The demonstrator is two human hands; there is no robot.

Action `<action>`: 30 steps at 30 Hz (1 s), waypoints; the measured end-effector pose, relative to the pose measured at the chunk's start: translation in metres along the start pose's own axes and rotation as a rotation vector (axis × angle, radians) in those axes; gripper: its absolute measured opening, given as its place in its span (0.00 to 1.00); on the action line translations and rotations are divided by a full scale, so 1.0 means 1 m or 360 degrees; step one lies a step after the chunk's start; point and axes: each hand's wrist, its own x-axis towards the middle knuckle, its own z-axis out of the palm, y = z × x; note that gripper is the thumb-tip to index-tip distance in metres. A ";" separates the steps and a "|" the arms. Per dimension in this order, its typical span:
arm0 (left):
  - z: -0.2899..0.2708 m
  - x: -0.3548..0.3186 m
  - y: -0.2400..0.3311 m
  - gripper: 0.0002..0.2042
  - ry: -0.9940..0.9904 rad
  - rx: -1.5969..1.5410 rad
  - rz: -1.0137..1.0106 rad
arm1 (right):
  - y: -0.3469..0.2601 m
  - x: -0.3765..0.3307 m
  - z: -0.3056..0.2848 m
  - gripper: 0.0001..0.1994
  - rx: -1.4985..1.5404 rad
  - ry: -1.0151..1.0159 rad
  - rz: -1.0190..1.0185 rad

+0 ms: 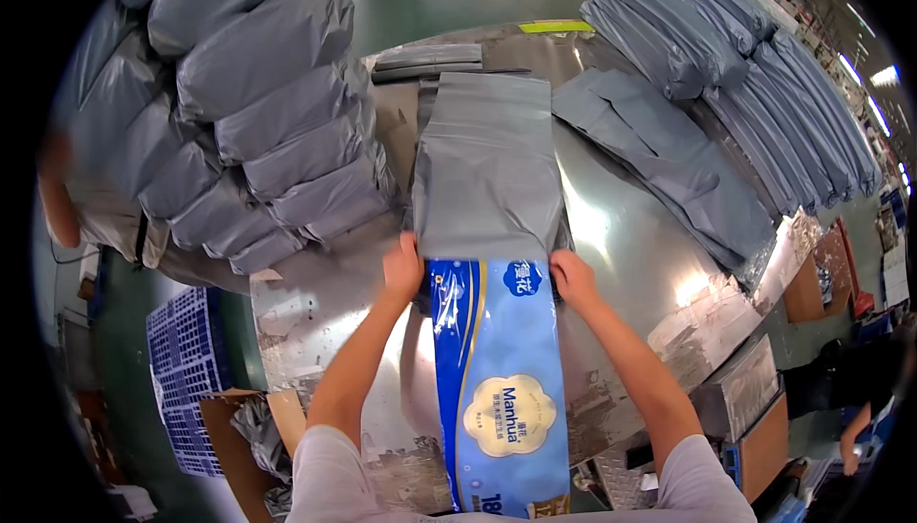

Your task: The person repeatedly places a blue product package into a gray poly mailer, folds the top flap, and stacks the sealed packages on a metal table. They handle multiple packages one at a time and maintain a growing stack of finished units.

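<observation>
In front of you, a wrinkled gray plastic bag (pixel 489 165) is lying lengthwise on the metal table (pixel 611 213). A long, glossy blue pack (pixel 525 341), darker along its left side, is stretching from the bag's near edge toward you, its far end hiding under the gray plastic.

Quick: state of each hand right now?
Left hand: closed, holding the left edge of the gray bag at its mouth.
Right hand: closed, holding the right edge there.
</observation>
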 end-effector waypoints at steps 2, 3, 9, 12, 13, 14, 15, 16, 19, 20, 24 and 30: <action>0.001 -0.038 -0.016 0.12 -0.0060 0.0001 0.0157 | -0.009 -0.018 0.006 0.05 -0.0010 -0.0055 0.0016; 0.001 -0.045 -0.010 0.10 -0.0101 -0.0099 0.0094 | -0.011 -0.021 0.006 0.05 -0.0030 -0.0082 0.0028; 0.029 -0.015 -0.019 0.08 -0.0554 0.0064 -0.0721 | 0.023 0.005 0.055 0.08 -0.0689 -0.0378 0.0493; 0.016 -0.010 -0.001 0.09 -0.0900 0.0502 -0.0535 | 0.008 0.012 0.041 0.08 -0.0941 -0.0878 0.0506; 0.008 -0.014 0.008 0.08 -0.1013 0.0619 -0.0396 | 0.002 0.008 0.035 0.08 -0.0911 -0.0837 0.0535; 0.000 -0.023 0.015 0.08 -0.1125 0.0739 -0.0263 | 0.001 -0.011 0.033 0.08 -0.0876 -0.0803 0.0562; -0.006 -0.040 0.012 0.08 -0.1035 0.0707 -0.0242 | -0.005 -0.026 0.032 0.08 -0.0830 -0.0782 0.0567; -0.010 -0.062 0.007 0.08 -0.0954 0.0673 -0.0219 | -0.014 -0.036 0.026 0.09 -0.0874 -0.0913 0.0539; -0.042 -0.132 0.034 0.09 -0.1138 0.0612 -0.0186 | -0.037 -0.098 0.002 0.10 -0.0928 -0.1111 0.0509; -0.051 -0.159 0.042 0.10 -0.1157 0.0515 -0.0125 | -0.033 -0.142 -0.001 0.10 -0.0959 -0.1047 0.0368; -0.135 -0.294 0.080 0.09 -0.1660 0.0290 -0.0001 | -0.136 -0.292 -0.055 0.09 -0.0728 -0.1199 0.0606; -0.186 -0.396 0.109 0.15 -0.2133 -0.0005 -0.0198 | -0.195 -0.396 -0.081 0.13 -0.0422 -0.1763 0.0734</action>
